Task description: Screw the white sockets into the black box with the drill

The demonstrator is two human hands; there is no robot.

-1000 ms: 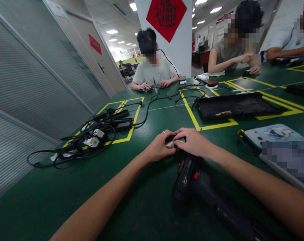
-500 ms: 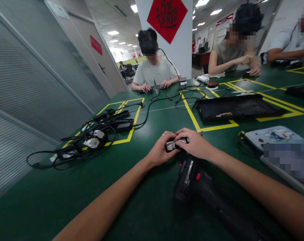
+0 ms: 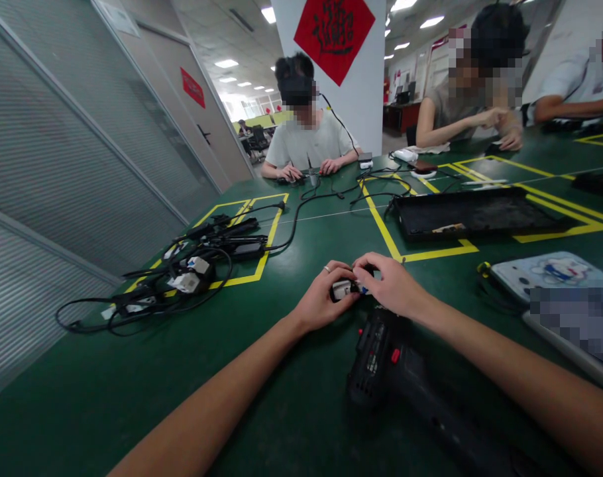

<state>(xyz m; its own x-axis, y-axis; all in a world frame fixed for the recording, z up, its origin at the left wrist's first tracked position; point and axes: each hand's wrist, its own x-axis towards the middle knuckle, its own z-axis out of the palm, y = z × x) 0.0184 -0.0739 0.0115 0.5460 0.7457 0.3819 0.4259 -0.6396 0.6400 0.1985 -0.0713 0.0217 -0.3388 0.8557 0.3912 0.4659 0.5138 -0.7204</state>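
Centrally, item one: a small white-and-black part (image 3: 342,289), a speck of blue at its right, low over the green tabletop (image 3: 281,404), mostly hidden by two hands. Left hand (image 3: 317,301): fingers curled round it, gripping. Right hand (image 3: 393,286): fingers bent over its right end; whether gripping, I cannot tell. Just nearer: one black power drill (image 3: 374,364), red-buttoned, lying flat. Farther: one black tray (image 3: 485,212), one cable tangle (image 3: 208,275), three seated people (image 3: 311,142).
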